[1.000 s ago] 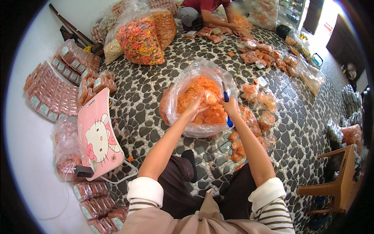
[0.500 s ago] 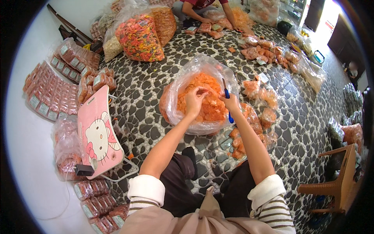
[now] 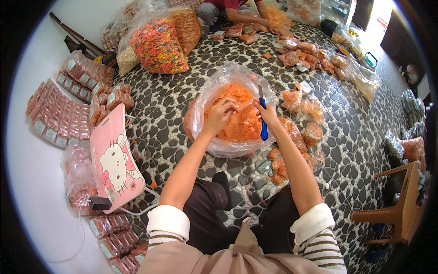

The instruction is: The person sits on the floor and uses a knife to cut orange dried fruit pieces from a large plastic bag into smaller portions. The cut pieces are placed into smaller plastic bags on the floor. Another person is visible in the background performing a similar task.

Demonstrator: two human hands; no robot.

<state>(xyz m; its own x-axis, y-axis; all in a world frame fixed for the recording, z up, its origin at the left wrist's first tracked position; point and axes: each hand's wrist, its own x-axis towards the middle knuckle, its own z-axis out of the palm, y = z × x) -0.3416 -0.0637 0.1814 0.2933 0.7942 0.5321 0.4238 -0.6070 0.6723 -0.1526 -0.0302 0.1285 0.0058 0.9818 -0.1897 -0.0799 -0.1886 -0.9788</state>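
- Clock taken from the big open clear plastic bag [image 3: 233, 150], which stands on the stone-patterned floor [image 3: 351, 150] in front of the person, 12 o'clock pointing away from them
- Loose orange pieces [image 3: 238, 130] fill the bag
- Left hand [image 3: 222, 113] just left of the bag's middle, over the orange pieces, fingers bent and pointing toward 2 o'clock; whether they pinch anything, I cannot tell
- Right hand [image 3: 266, 115] at 3 o'clock inside the rim, apart from the left, fingers curled about a blue-handled tool [image 3: 264, 131]; its narrow blade points to 12 o'clock, the handle end to 6
- Whether the right fingertips also grip a piece is too small to tell
- Small packets of orange food [image 3: 313, 134] at 3 to 4 o'clock, near the bag
- Pink folding table [image 3: 114, 160] at 8 o'clock, a cartoon cat on its top
- Large sack of multicoloured pieces [image 3: 159, 48] between 10 and 11 o'clock
- Rows of labelled packs [image 3: 59, 114] at 9 o'clock, by the white wall [image 3: 27, 182]
- Brown chair [image 3: 388, 214] at 4 o'clock
- Another person in a dark red top [image 3: 232, 3] at 12 o'clock, reaching over packets
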